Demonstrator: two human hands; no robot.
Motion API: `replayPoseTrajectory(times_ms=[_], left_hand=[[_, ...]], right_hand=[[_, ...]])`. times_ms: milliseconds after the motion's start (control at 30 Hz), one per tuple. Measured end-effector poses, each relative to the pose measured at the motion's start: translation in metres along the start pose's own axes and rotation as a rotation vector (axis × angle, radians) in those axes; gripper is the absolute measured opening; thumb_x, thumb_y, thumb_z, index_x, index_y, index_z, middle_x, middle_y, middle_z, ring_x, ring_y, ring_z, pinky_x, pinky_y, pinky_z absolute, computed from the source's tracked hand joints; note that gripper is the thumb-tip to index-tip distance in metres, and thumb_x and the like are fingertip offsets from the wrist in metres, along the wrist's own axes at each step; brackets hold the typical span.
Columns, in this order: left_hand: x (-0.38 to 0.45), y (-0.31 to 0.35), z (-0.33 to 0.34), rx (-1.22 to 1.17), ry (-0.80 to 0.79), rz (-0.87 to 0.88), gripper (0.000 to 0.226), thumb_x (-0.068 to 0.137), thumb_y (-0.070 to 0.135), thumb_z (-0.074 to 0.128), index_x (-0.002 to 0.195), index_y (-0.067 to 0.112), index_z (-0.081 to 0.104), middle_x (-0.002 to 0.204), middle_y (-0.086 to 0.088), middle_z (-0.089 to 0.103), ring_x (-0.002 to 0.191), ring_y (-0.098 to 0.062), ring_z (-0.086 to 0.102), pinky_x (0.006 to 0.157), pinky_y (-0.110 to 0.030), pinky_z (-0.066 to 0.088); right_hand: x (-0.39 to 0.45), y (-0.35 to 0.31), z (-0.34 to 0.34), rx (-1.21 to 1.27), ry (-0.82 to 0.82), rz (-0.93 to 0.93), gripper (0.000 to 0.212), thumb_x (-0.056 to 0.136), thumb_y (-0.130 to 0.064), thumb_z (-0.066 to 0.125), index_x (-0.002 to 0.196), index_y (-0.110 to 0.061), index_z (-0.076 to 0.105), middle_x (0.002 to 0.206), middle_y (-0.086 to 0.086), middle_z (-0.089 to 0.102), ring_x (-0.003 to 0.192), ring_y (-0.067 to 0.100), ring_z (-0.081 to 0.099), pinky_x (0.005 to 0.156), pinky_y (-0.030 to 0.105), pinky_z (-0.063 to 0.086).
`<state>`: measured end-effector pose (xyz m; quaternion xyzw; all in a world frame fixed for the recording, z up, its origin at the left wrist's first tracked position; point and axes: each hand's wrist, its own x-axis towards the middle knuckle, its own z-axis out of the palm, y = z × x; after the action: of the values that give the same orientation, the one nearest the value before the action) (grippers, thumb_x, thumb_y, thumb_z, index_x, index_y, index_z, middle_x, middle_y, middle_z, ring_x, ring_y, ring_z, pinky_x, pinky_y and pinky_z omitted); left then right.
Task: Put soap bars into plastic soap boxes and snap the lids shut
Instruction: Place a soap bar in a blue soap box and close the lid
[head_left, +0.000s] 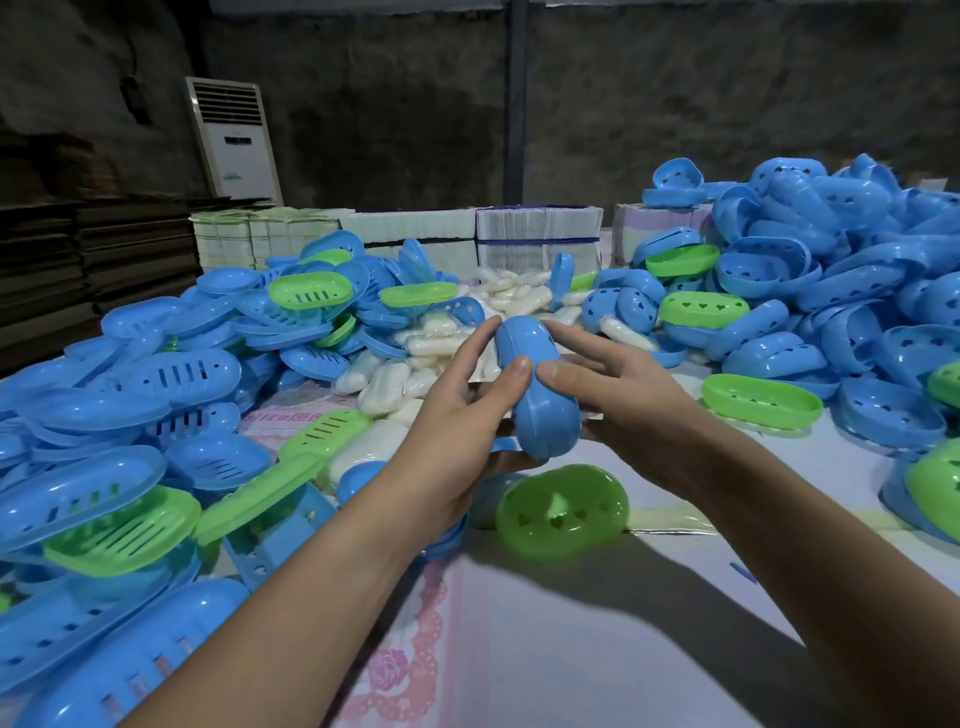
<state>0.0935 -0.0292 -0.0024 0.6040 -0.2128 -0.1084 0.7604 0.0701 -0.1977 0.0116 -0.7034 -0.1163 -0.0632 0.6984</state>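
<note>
Both hands hold one blue soap box up over the table. The left hand has its fingers bent round the left side of the box, with the thumb pressing on top. The right hand has its thumb on top too, and its fingers reach along the right side. The two thumbs almost touch. The two halves of the box look closed together, so I think this box is just about snapped shut. I cannot see the soap inside it.

There is still a lot left to do. Behind the blue box lies a heap of white soap bars, many of them waiting. To the left of the box is a big pile of lids with slots, blue and green. To the right of the box is an even bigger pile of blue box halves with heart holes. I cannot tell where the finished boxes go.

Just below the blue box, a green box half lies on the table, hearts showing. Far behind the box stand stacks of paper packs and a tall white air cooler.

The piles crowd close on both sides, so a sliding lid could get in the way.
</note>
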Motion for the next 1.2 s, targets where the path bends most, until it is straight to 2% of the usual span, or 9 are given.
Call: replayPoseTrajectory(times_ms=[100, 267, 400, 467, 667, 800, 967, 1100, 1200], left_hand=[[0.0, -0.002, 0.0, 0.023, -0.017, -0.02, 0.042, 0.096, 0.034, 0.064, 0.133, 0.051, 0.053, 0.117, -0.011, 0.074, 0.088, -0.026, 0.077, 0.069, -0.037, 0.064], [0.001, 0.002, -0.005, -0.048, -0.026, -0.054, 0.054, 0.086, 0.034, 0.071, 0.137, 0.043, 0.056, 0.108, -0.007, 0.078, 0.081, -0.024, 0.077, 0.063, -0.031, 0.061], [0.002, 0.005, -0.013, -0.109, -0.106, -0.081, 0.076, 0.074, 0.016, 0.075, 0.144, 0.036, 0.052, 0.115, -0.009, 0.076, 0.098, -0.03, 0.074, 0.088, -0.048, 0.061], [0.002, 0.005, -0.014, -0.127, -0.138, -0.074, 0.082, 0.071, 0.007, 0.075, 0.144, 0.035, 0.052, 0.115, -0.012, 0.075, 0.099, -0.03, 0.074, 0.093, -0.051, 0.058], [0.001, 0.0, -0.009, -0.117, -0.06, -0.036, 0.088, 0.063, 0.012, 0.08, 0.143, 0.038, 0.054, 0.111, -0.008, 0.074, 0.092, -0.027, 0.076, 0.079, -0.044, 0.064], [-0.001, 0.0, -0.006, -0.142, -0.021, -0.024, 0.088, 0.061, 0.014, 0.082, 0.141, 0.039, 0.056, 0.119, -0.013, 0.069, 0.094, -0.025, 0.077, 0.07, -0.038, 0.063], [0.001, 0.003, -0.01, -0.138, -0.044, -0.051, 0.091, 0.058, 0.015, 0.084, 0.142, 0.037, 0.055, 0.126, -0.02, 0.068, 0.095, -0.029, 0.076, 0.075, -0.045, 0.064], [0.002, 0.007, -0.016, -0.101, -0.136, -0.071, 0.084, 0.063, 0.012, 0.082, 0.139, 0.038, 0.056, 0.108, -0.015, 0.076, 0.094, -0.031, 0.076, 0.075, -0.047, 0.064], [0.001, 0.005, -0.018, -0.108, -0.169, -0.086, 0.08, 0.069, 0.009, 0.079, 0.14, 0.037, 0.055, 0.105, -0.012, 0.077, 0.094, -0.031, 0.076, 0.077, -0.05, 0.063]], right_hand=[[-0.001, -0.001, -0.002, -0.019, -0.059, 0.051, 0.074, 0.076, -0.033, 0.073, 0.145, -0.025, 0.047, 0.11, 0.002, 0.074, 0.099, 0.022, 0.072, 0.075, 0.03, 0.059], [-0.001, -0.001, 0.002, 0.017, 0.004, 0.023, 0.076, 0.074, -0.035, 0.074, 0.144, -0.029, 0.048, 0.106, 0.0, 0.075, 0.093, 0.019, 0.073, 0.07, 0.029, 0.058], [-0.001, -0.001, 0.004, 0.026, 0.032, 0.015, 0.077, 0.073, -0.036, 0.074, 0.145, -0.029, 0.047, 0.102, -0.002, 0.075, 0.087, 0.018, 0.073, 0.068, 0.028, 0.058], [-0.001, 0.0, 0.003, 0.027, 0.04, 0.003, 0.077, 0.073, -0.037, 0.074, 0.145, -0.029, 0.048, 0.104, -0.001, 0.075, 0.088, 0.02, 0.073, 0.07, 0.032, 0.059], [-0.001, 0.003, 0.005, 0.051, 0.048, 0.001, 0.076, 0.073, -0.036, 0.075, 0.144, -0.03, 0.049, 0.104, 0.0, 0.076, 0.091, 0.02, 0.074, 0.079, 0.037, 0.06], [-0.002, 0.002, 0.007, 0.066, 0.043, -0.012, 0.072, 0.076, -0.036, 0.073, 0.144, -0.03, 0.048, 0.104, 0.001, 0.076, 0.091, 0.019, 0.074, 0.072, 0.032, 0.059], [-0.002, 0.0, 0.006, 0.053, 0.011, 0.022, 0.074, 0.076, -0.035, 0.071, 0.146, -0.03, 0.046, 0.104, -0.001, 0.076, 0.091, 0.017, 0.074, 0.071, 0.029, 0.059], [-0.003, -0.01, -0.002, -0.041, -0.061, 0.081, 0.078, 0.071, -0.035, 0.076, 0.144, -0.034, 0.048, 0.106, 0.001, 0.076, 0.089, 0.022, 0.073, 0.069, 0.032, 0.06], [-0.004, -0.011, -0.005, -0.038, -0.042, 0.112, 0.072, 0.07, -0.033, 0.078, 0.139, -0.035, 0.054, 0.108, 0.003, 0.075, 0.089, 0.028, 0.073, 0.065, 0.033, 0.059]])
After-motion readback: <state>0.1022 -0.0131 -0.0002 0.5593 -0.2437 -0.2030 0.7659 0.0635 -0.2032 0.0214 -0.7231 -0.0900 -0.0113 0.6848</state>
